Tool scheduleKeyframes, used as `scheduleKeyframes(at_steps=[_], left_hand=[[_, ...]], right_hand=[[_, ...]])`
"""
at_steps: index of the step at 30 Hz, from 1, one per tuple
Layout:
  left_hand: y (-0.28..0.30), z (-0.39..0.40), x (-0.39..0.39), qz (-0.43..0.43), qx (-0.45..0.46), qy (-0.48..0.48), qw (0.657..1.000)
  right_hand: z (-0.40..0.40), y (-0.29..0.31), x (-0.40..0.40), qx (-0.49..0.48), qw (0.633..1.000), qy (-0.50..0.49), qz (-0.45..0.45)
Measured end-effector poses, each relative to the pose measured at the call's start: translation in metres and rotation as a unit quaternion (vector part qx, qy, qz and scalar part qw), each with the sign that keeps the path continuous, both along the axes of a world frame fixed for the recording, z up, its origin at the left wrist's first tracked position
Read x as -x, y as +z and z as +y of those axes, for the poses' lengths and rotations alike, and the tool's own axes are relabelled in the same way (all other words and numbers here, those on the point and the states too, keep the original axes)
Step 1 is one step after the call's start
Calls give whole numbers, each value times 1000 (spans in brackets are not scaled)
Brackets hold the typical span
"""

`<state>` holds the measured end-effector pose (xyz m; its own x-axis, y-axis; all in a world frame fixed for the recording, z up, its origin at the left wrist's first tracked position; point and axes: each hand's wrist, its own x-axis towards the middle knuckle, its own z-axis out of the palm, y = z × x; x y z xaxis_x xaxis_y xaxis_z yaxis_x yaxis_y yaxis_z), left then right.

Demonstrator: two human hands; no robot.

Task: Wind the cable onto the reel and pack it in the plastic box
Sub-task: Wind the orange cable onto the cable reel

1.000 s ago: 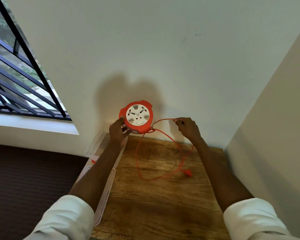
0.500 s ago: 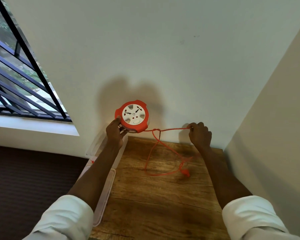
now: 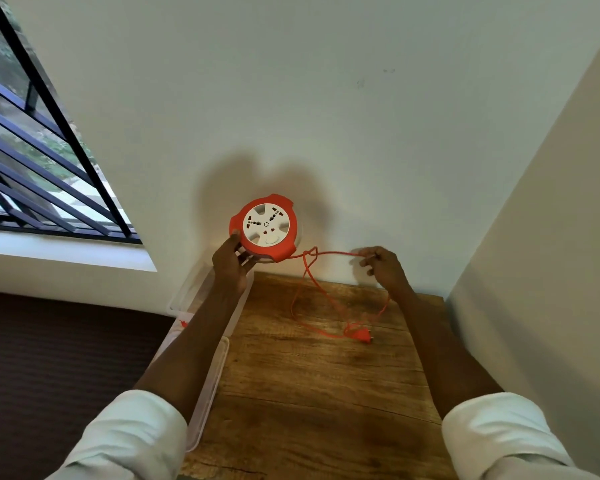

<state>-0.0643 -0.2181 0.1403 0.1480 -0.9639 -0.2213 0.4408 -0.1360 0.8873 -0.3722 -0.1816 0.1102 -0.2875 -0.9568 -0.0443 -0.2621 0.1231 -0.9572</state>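
Note:
My left hand (image 3: pixel 230 263) holds an orange cable reel (image 3: pixel 264 227) with a white socket face, lifted above the far left corner of the wooden table (image 3: pixel 312 393). A thin orange cable (image 3: pixel 329 253) runs taut from the reel's lower right to my right hand (image 3: pixel 383 266), which pinches it. A small twist sits in the cable close to the reel. The slack hangs in loops down to the table, ending in an orange plug (image 3: pixel 360 335). The clear plastic box (image 3: pixel 201 299) stands at the table's left edge, partly hidden by my left forearm.
A clear lid (image 3: pixel 210 386) lies along the left table edge in front of the box. White walls close in behind and on the right. A barred window (image 3: pixel 38 168) is on the left, with dark floor (image 3: pixel 49 358) below it.
My right hand swung out to the right, drawing the cable taut from the reel, then came slightly back. The reel turned a little in my left hand. The loops on the table shrank.

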Motion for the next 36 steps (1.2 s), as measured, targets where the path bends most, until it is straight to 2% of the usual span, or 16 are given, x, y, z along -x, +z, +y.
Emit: scheduleKeyframes(at_steps=[2, 7, 12, 15, 19, 23, 26, 31, 36], left_hand=[[0, 0, 1, -3, 2, 1, 1000], [-1, 2, 3, -10, 1, 6, 1000], [-4, 3, 2, -17, -2, 6, 1000], [-8, 5, 2, -25, 3, -4, 1000], [-10, 5, 2, -29, 9, -26, 999], [-10, 4, 1, -23, 8, -43, 999], [-8, 3, -2, -24, 12, -42, 999], [-10, 4, -13, -6, 4, -11, 1000], [-17, 6, -19, -9, 5, 10, 1000]], right_hand=[[3, -10, 1, -45, 998, 18, 47], [8, -22, -4, -106, 991, 54, 54], [21, -28, -9, 2, 993, -46, 112], [14, -20, -10, 73, 978, -40, 189], [-2, 2, -24, 136, 949, 34, 282], [-19, 17, -42, 124, 889, 185, 401], [-25, 18, -50, 96, 872, 246, 412], [-24, 16, -41, 109, 877, 189, 429], [-19, 20, -25, 75, 891, 176, 412]])
